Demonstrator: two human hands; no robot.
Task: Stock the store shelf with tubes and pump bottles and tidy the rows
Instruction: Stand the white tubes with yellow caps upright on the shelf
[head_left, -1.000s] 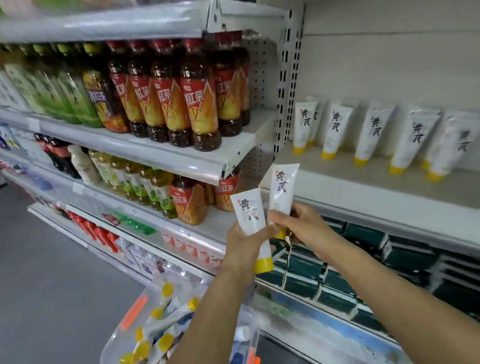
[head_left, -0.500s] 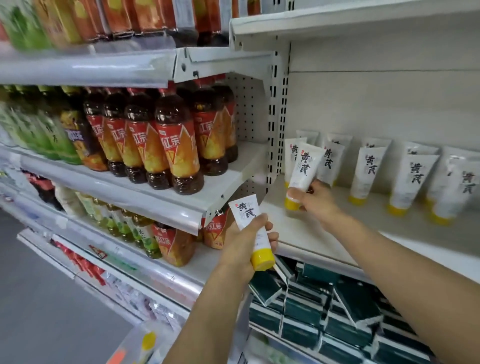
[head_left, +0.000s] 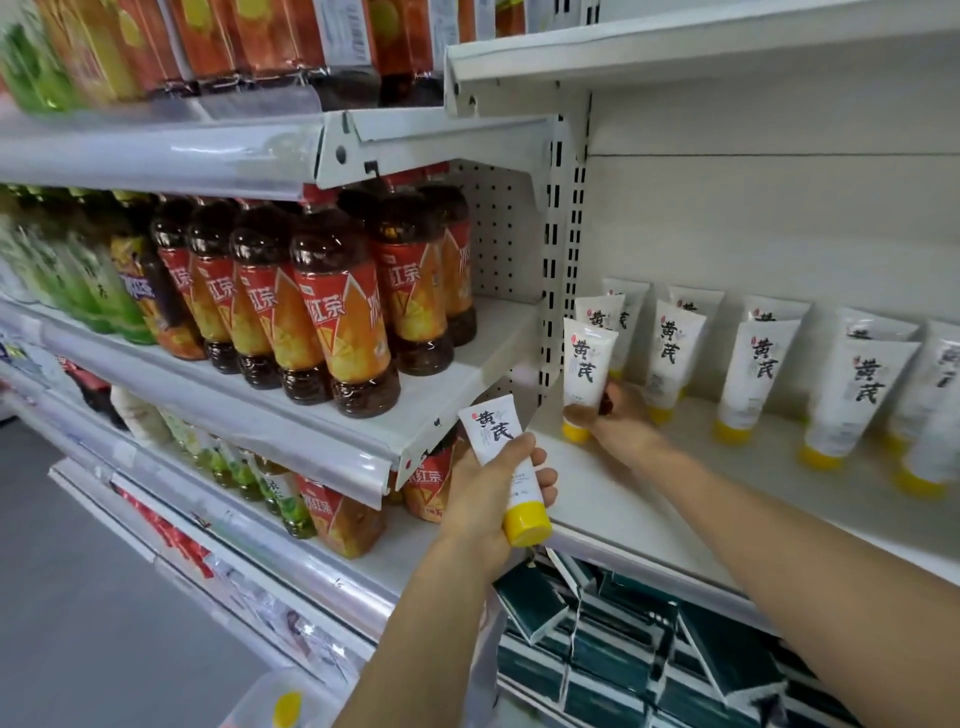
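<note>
On the white shelf (head_left: 649, 499), at its left end beside the slotted upright (head_left: 563, 291), a tube (head_left: 587, 371) is being held cap-down by the right hand (head_left: 621, 423). The fingers are being kept curled round the lower part of the tube, just above its yellow cap, which is touching or nearly touching the shelf; which of the two cannot be told. Behind and to the right of this tube, rows of like tubes (head_left: 758, 374) are being displayed upright on their yellow caps, two or three deep, running toward the shelf's right end.

In front of the shelf's left front edge, a second tube (head_left: 501, 457) is being gripped by the left hand (head_left: 488, 493). The fingers are being wrapped round its middle, the thumb across the printed face, the yellow cap pointing down and to the right.

Left of the upright, red-labelled tea bottles (head_left: 337, 317) are being displayed on a neighbouring shelf. Below the white shelf, dark green boxes (head_left: 623, 654) are being stored in stacks, some tilted. Near the bottom edge, left of the left forearm, a clear bin (head_left: 280, 701) with something yellow in it is partly being shown.
</note>
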